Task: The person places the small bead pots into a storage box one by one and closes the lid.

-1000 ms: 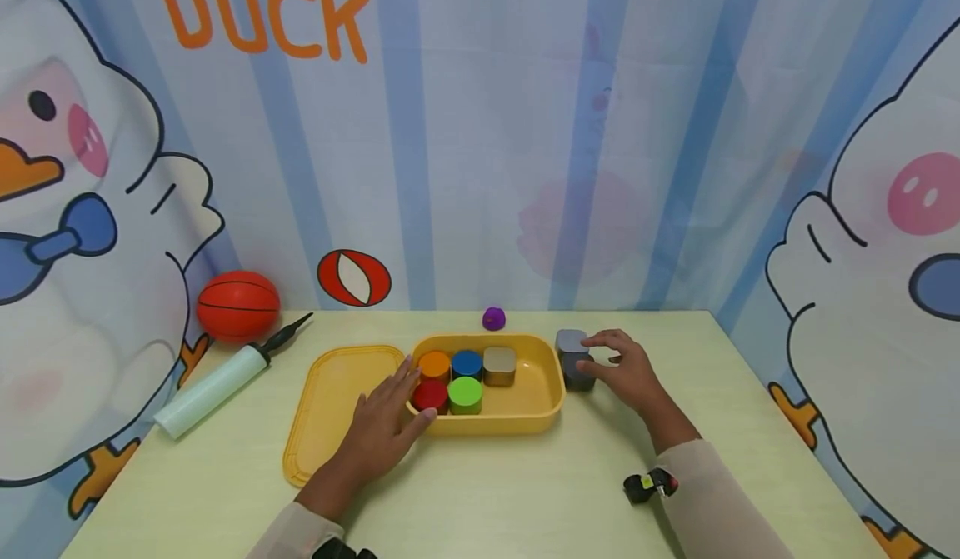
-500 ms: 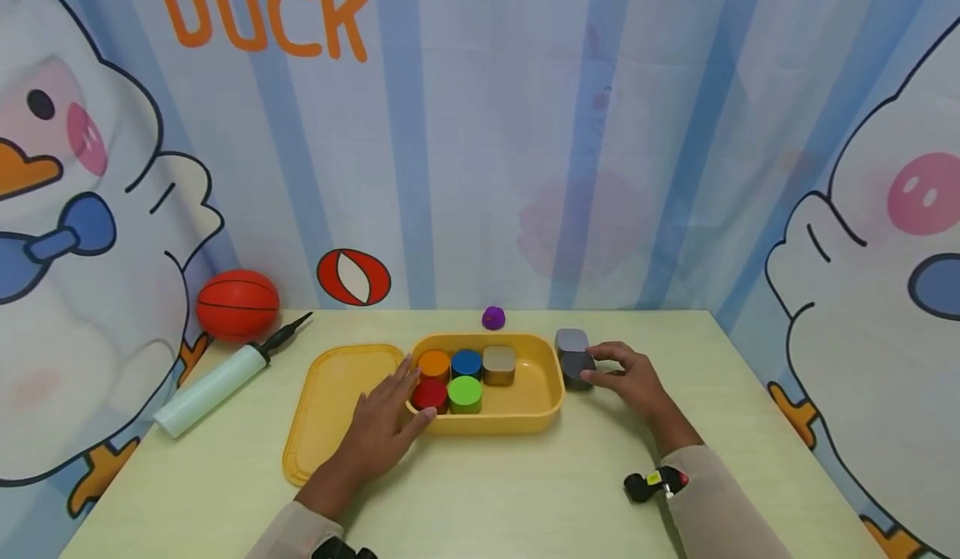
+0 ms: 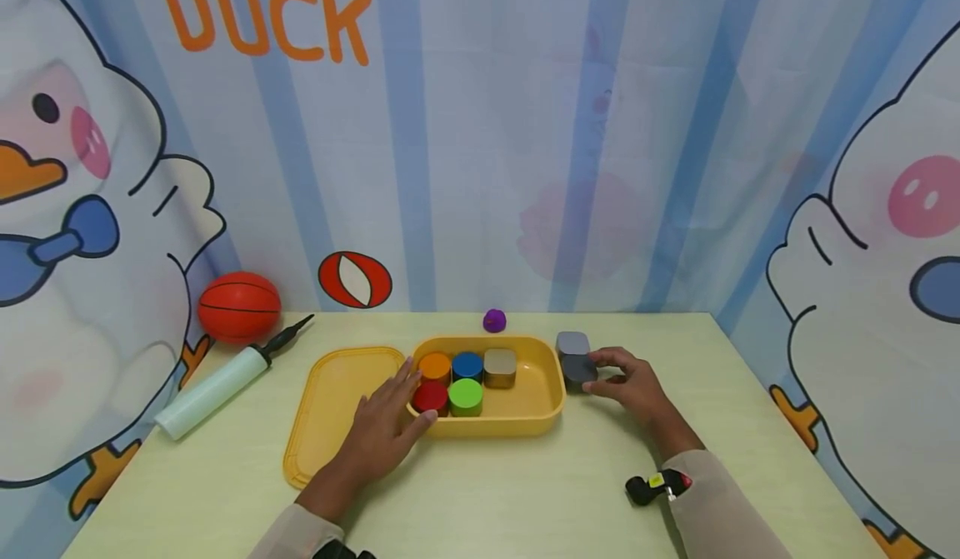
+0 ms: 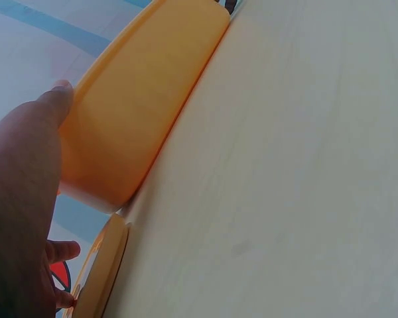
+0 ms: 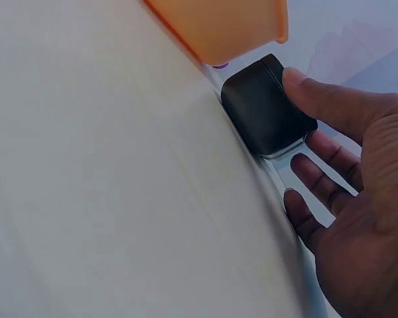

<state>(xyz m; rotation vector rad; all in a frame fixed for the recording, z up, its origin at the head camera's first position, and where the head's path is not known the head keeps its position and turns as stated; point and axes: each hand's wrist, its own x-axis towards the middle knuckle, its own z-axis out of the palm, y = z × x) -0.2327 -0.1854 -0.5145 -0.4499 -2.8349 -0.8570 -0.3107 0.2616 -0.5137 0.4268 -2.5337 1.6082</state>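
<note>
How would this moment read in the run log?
left hand: on yellow box | right hand: pinches dark gray piece outside box | inside: five pieces | light gray piece: outside

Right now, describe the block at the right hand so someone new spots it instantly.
On the pale table, find the open yellow box. Just outside its right end is the dark gray block, pinched by the right hand. Unlike the light gray block directly behind it, it is nearly charcoal and nearer the camera wearer.
</note>
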